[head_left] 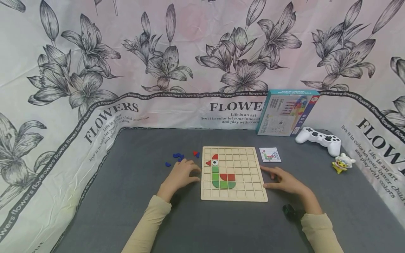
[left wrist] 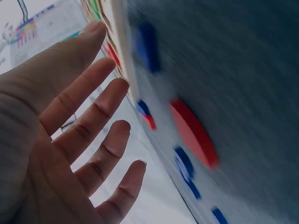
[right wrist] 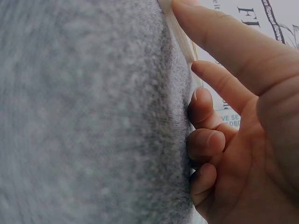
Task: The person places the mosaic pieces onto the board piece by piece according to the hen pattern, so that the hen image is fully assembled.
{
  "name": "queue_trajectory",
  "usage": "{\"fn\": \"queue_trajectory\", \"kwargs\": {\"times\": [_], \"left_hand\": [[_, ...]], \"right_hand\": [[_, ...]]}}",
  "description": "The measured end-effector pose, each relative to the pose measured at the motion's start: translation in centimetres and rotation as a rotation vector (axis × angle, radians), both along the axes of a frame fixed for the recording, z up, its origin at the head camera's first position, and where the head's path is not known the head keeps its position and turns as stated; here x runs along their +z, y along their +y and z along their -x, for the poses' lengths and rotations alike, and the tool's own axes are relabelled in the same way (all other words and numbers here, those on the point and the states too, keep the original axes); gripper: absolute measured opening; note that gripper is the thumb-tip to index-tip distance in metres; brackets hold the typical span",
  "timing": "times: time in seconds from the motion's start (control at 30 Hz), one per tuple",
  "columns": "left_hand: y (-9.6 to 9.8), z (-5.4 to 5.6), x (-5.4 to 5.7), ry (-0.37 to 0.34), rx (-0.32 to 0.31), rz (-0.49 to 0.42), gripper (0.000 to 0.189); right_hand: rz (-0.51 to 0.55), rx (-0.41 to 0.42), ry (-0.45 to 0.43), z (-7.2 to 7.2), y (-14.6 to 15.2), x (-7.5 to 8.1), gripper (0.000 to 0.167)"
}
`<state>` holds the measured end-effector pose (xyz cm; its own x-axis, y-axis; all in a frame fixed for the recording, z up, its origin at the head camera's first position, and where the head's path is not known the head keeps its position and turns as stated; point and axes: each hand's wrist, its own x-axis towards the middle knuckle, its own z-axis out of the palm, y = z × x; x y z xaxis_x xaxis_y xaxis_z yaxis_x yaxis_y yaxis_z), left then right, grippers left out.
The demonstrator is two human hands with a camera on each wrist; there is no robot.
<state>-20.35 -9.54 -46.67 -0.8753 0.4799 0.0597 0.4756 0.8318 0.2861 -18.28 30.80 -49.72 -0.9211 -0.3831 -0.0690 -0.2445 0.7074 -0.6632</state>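
Observation:
A wooden grid board [head_left: 250,193] lies on the grey table with a bird figure of red and green pieces [head_left: 223,184] and a round eye piece [head_left: 214,162] in its cells. My left hand [head_left: 182,174] is at the board's left edge, fingers extended and holding nothing. A red piece [left wrist: 194,135] and blue pieces [left wrist: 148,48] lie near it in the left wrist view; the hand hides that red piece from the head view. At the right edge, my right hand [head_left: 286,181] touches the board with straight index finger and thumb, its other fingers bent.
Several blue pieces [head_left: 178,155] and a small red piece [head_left: 195,153] lie left of the board. A pattern card [head_left: 270,154] is right of it. Farther right are a box [head_left: 284,114], a white game controller [head_left: 319,138], a small figurine [head_left: 342,163] and a dark object [head_left: 288,210].

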Motion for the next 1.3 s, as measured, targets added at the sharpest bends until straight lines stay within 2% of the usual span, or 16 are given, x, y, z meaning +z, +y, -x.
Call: {"fn": "queue_trajectory", "kwargs": {"times": [0.17, 0.33, 0.63, 0.93, 1.3], "left_hand": [[-2.0, -0.1, -0.3, -0.005, 0.020, -0.014, 0.031], [-3.7, -0.3, -0.3, -0.038, 0.035, -0.025, 0.032], [-5.1, -0.2, -0.3, -0.078, 0.053, -0.016, 0.033], [-4.9, -0.3, -0.1, -0.029, 0.032, -0.016, 0.028], [-2.8, -0.3, -0.1, 0.047, -0.023, -0.047, 0.028]], "right_hand": [[0.003, -0.002, -0.007, -0.1, 0.0, 0.1, 0.072], [0.010, 0.008, 0.006, -0.1, 0.0, 0.1, 0.071], [0.004, 0.014, 0.015, 0.1, 0.0, -0.1, 0.072], [-0.002, 0.009, 0.010, 0.0, 0.0, 0.0, 0.072], [-0.004, 0.001, -0.007, 0.0, 0.0, 0.1, 0.073]]}}
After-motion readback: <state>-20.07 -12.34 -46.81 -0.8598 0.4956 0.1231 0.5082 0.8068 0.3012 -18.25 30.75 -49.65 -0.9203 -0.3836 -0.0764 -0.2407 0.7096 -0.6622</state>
